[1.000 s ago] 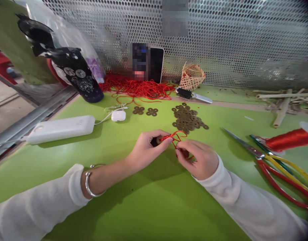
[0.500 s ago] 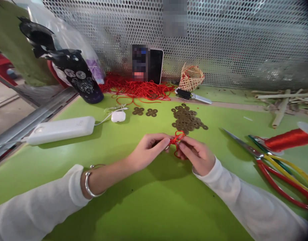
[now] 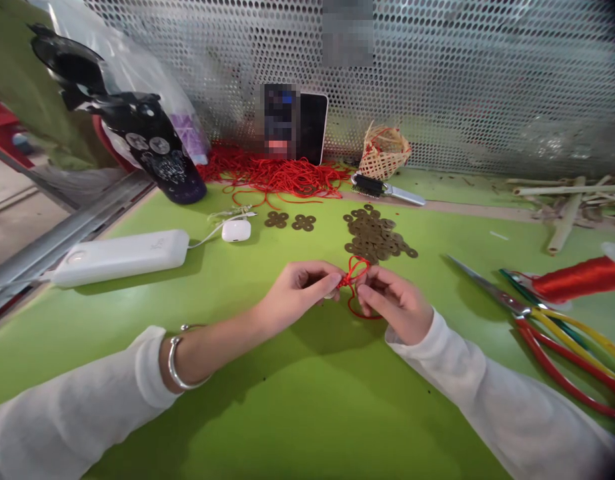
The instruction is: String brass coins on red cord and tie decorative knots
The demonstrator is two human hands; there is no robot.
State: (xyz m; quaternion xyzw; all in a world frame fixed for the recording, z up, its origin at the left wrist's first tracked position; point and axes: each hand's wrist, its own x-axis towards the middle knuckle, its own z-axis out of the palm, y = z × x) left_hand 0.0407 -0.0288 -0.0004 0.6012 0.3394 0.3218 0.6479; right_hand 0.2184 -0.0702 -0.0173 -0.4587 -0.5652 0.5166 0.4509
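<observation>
My left hand (image 3: pixel 307 283) pinches a small knotted piece of red cord (image 3: pixel 344 282) between thumb and fingers, above the green table. To the right of the knot, my right hand (image 3: pixel 395 300) has its thumb and forefinger closed on a strand of the same cord. One loop stands up between the hands, and another strand hangs below in a curve. Just beyond my fingers lies a pile of round, bronze-coloured coins with holes (image 3: pixel 380 233). Two small clusters of such coins (image 3: pixel 276 220) lie farther left.
Scissors (image 3: pixel 522 310) and a red thread spool (image 3: pixel 582 277) lie at the right. At left are a white power bank (image 3: pixel 122 257), an earbud case (image 3: pixel 236 231) and a black bottle (image 3: pixel 155 150). Behind are loose red cords (image 3: pixel 287 177), a hairbrush (image 3: pixel 387 190) and a woven basket (image 3: pixel 384 153).
My right hand has drawn slightly away from the knot, widening the gap between the hands. The lower strand now curves out farther to the right. My left hand keeps its pinch.
</observation>
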